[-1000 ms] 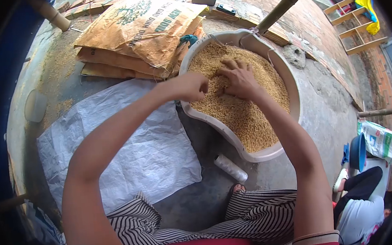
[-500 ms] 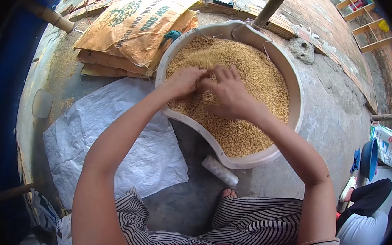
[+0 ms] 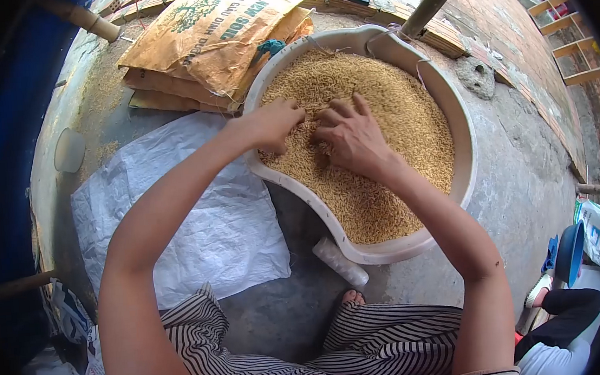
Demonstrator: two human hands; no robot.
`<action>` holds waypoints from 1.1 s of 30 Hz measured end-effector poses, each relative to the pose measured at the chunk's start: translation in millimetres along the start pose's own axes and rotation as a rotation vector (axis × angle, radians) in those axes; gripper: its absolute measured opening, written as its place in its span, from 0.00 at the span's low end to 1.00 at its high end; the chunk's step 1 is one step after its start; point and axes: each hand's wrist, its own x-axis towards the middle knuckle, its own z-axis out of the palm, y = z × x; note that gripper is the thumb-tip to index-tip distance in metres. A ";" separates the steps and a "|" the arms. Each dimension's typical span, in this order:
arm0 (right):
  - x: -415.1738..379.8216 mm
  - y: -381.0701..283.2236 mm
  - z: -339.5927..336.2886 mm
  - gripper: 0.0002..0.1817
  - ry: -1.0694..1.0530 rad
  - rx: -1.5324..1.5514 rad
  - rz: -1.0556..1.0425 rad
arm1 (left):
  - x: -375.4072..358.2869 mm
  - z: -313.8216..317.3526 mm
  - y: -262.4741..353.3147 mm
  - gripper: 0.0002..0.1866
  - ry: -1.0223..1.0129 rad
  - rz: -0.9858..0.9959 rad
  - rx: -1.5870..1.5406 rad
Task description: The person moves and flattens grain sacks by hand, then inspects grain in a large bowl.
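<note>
A pale, curved-rim tub (image 3: 469, 142) holds a heap of golden unhusked grain (image 3: 406, 108). Over the grain at the tub's left side is my left hand (image 3: 277, 124), its fingers bent and the thumb held apart from them. My right hand (image 3: 356, 139) lies palm down on the middle of the heap, fingers spread and their tips partly sunk in the grain. A narrow gap separates the two hands. Some grains beyond my right hand are blurred by motion.
Stacked orange printed sacks (image 3: 211, 43) lie behind the tub's left side. A white woven sack (image 3: 196, 217) is spread on the floor, and a clear plastic roll (image 3: 340, 262) rests against the tub. Bamboo poles (image 3: 437, 0) stand behind. Another person's leg (image 3: 564, 315) shows at lower right.
My hands have separated: the left has shifted slightly left, and the right has settled lower onto the grain. The whole view has shifted a little to the right.
</note>
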 end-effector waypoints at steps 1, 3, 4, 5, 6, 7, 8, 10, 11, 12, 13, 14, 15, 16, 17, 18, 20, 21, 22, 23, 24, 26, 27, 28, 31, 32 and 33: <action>-0.5 5.2 -6.7 0.16 -0.029 0.036 0.007 | 1.9 3.0 4.6 0.35 -0.062 -0.055 0.037; -0.6 18.2 -11.5 0.17 -0.047 0.003 0.031 | 4.5 11.5 13.2 0.40 -0.012 -0.075 0.061; -0.9 26.6 -13.9 0.17 -0.066 -0.031 0.058 | 6.6 14.2 16.8 0.44 0.038 -0.094 0.086; 0.4 33.6 -14.6 0.18 -0.061 -0.046 0.117 | 8.2 12.1 20.6 0.44 0.042 -0.092 0.085; -1.1 41.4 -17.5 0.18 -0.060 -0.049 0.118 | 9.4 9.0 23.4 0.48 -0.006 -0.129 0.036; -3.4 49.1 -21.1 0.19 -0.089 -0.029 0.173 | 9.6 5.8 25.3 0.51 -0.056 -0.165 -0.012; -5.4 55.4 -26.3 0.20 -0.119 -0.007 0.228 | 10.1 7.2 24.7 0.51 -0.054 -0.163 -0.010; -13.4 75.3 -17.7 0.17 -0.063 0.012 0.223 | 11.8 13.1 22.3 0.50 -0.001 -0.206 -0.147; -14.7 79.6 -18.8 0.16 -0.040 0.079 0.233 | 12.1 11.6 22.7 0.50 0.004 -0.202 -0.143; -16.3 82.9 -18.4 0.16 -0.018 0.149 0.245 | 12.0 11.2 23.5 0.50 0.019 -0.222 -0.199; -18.2 85.9 -17.3 0.16 -0.034 0.145 0.230 | 11.7 12.1 24.5 0.50 0.031 -0.243 -0.258; -19.1 84.6 -16.6 0.16 -0.036 0.146 0.230 | 14.1 13.6 26.8 0.50 0.030 -0.244 -0.259; -19.7 82.7 -15.3 0.17 -0.024 0.106 0.247 | 18.7 15.0 30.5 0.49 0.078 -0.298 -0.279; -19.6 81.2 -13.9 0.17 -0.012 0.065 0.263 | 22.2 16.5 33.3 0.47 0.126 -0.353 -0.298; -19.2 80.2 -12.5 0.17 -0.015 0.067 0.263 | 23.4 20.2 35.1 0.47 0.123 -0.354 -0.301; -18.8 79.2 -11.3 0.17 -0.011 0.066 0.269 | 23.7 24.4 37.6 0.45 0.198 -0.372 -0.278; -16.4 77.1 -10.5 0.17 -0.001 0.064 0.276 | 26.5 28.1 38.2 0.43 0.275 -0.389 -0.248; -15.2 75.5 -10.0 0.17 0.000 0.046 0.291 | 28.7 29.8 37.6 0.40 0.345 -0.364 -0.173; -14.0 73.5 -8.7 0.17 -0.001 0.029 0.306 | 30.6 31.7 36.1 0.37 0.413 -0.339 -0.100; -12.2 67.9 -11.2 0.17 -0.004 0.032 0.305 | 34.0 28.4 30.3 0.37 0.410 -0.341 -0.102; -8.6 58.9 -17.2 0.17 -0.030 0.018 0.335 | 39.8 20.6 18.8 0.35 0.330 -0.290 -0.118; -0.1 38.4 -18.5 0.17 -0.053 0.002 0.357 | 47.3 9.3 -2.0 0.32 0.257 -0.244 -0.133; 1.6 24.6 -16.7 0.17 -0.027 0.083 0.289 | 49.7 5.3 -10.4 0.30 0.231 -0.166 -0.255; 2.5 10.1 -14.0 0.16 -0.002 0.165 0.221 | 51.6 3.9 -16.9 0.29 0.204 -0.086 -0.377; 8.2 -27.2 8.7 0.15 0.098 0.226 0.019 | 48.0 0.2 -28.4 0.25 0.247 -0.005 -0.345; 9.9 -31.7 19.7 0.15 0.142 0.210 -0.028 | 46.9 -0.4 -29.4 0.23 0.264 0.036 -0.328; 11.0 -34.7 22.5 0.15 0.187 0.192 -0.074 | 37.4 -15.0 -19.3 0.20 0.174 -0.083 -0.505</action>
